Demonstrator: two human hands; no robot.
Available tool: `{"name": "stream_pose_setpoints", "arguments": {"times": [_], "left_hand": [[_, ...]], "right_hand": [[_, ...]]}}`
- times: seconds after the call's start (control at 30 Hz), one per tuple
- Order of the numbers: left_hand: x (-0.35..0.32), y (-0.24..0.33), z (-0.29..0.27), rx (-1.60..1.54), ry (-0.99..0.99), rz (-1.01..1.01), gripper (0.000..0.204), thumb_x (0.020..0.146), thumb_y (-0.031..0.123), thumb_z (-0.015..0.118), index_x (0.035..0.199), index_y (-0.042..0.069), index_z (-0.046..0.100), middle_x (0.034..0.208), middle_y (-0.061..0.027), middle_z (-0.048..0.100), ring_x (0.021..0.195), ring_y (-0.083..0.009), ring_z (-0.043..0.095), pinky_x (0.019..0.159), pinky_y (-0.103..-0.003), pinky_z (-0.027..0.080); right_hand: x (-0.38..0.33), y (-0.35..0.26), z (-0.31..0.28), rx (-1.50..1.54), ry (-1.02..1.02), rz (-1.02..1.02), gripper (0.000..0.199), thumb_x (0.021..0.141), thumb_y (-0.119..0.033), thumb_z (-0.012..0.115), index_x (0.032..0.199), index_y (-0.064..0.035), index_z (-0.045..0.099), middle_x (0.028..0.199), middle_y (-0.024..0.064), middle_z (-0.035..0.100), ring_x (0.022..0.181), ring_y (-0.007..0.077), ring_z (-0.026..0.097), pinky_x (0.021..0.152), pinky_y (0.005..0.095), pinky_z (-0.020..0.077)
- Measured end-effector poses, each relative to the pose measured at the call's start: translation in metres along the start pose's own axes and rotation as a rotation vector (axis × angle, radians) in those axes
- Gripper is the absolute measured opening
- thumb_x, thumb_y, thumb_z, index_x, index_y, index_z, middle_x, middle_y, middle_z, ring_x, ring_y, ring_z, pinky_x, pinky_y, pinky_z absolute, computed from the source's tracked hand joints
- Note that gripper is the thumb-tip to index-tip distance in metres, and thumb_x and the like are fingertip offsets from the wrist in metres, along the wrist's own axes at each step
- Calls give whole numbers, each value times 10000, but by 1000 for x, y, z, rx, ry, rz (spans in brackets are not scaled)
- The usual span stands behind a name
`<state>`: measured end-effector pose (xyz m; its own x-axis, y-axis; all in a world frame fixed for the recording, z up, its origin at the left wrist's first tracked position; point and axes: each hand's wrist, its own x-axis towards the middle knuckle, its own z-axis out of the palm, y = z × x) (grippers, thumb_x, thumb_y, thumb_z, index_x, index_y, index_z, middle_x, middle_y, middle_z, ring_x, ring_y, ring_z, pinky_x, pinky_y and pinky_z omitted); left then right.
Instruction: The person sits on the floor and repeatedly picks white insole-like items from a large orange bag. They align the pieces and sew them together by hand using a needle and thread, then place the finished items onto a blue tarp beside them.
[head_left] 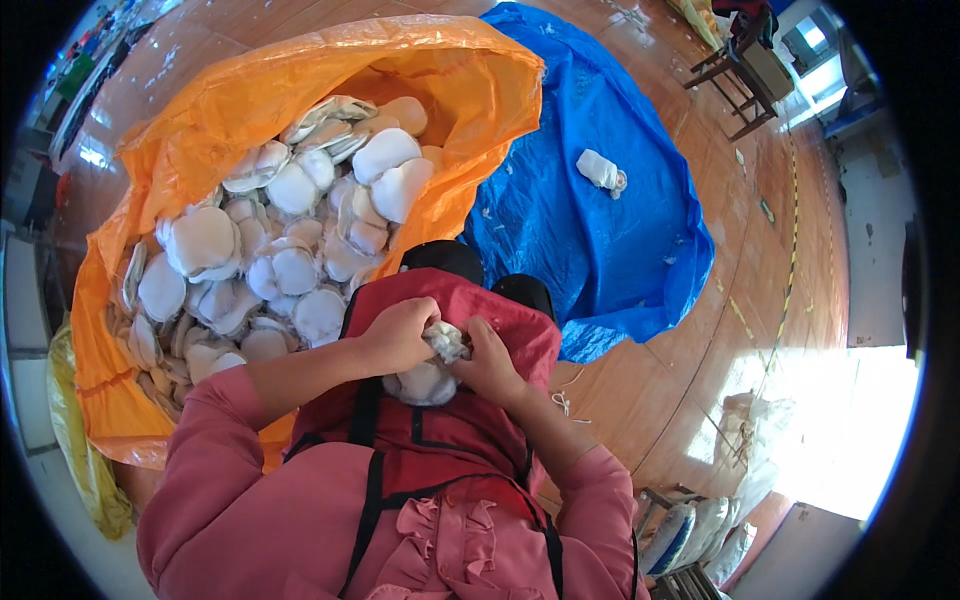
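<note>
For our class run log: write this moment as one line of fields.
left hand: grips white pad | right hand: grips same pad | orange sack: full of pads | blue tarp: one bundle

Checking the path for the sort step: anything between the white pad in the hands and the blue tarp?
Nothing visible does. Both hands, left hand and right hand, grip the white pad over the red apron. The blue tarp lies just beyond the knees, bare on the near side; one white bundle sits farther out.
</note>
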<state>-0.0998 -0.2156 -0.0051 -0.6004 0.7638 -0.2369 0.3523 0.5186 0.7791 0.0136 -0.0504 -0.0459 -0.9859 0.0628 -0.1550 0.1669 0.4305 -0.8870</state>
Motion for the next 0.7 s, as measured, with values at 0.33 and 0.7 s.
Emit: {"name": "stream_pose_setpoints", "arguments": {"times": [0.33, 0.7], "left_hand": [[24, 1, -24, -220, -402, -91, 343, 709, 81, 751, 1004, -23, 608, 966, -163, 692, 904, -229, 683, 788, -339, 542], [13, 2, -12, -91, -284, 38, 359, 773, 181, 766, 1040, -23, 642, 909, -129, 701, 849, -200, 685, 770, -324, 537]], "right_hand": [[0, 37, 35, -61, 246, -18, 381, 670, -20, 674, 996, -7, 478, 978, 214, 527, 961, 434, 527, 814, 480, 445], [-11, 36, 29, 87, 184, 42, 402, 715, -40, 703, 1064, -20, 505, 988, 202, 561, 947, 381, 580, 822, 418, 470]]}}
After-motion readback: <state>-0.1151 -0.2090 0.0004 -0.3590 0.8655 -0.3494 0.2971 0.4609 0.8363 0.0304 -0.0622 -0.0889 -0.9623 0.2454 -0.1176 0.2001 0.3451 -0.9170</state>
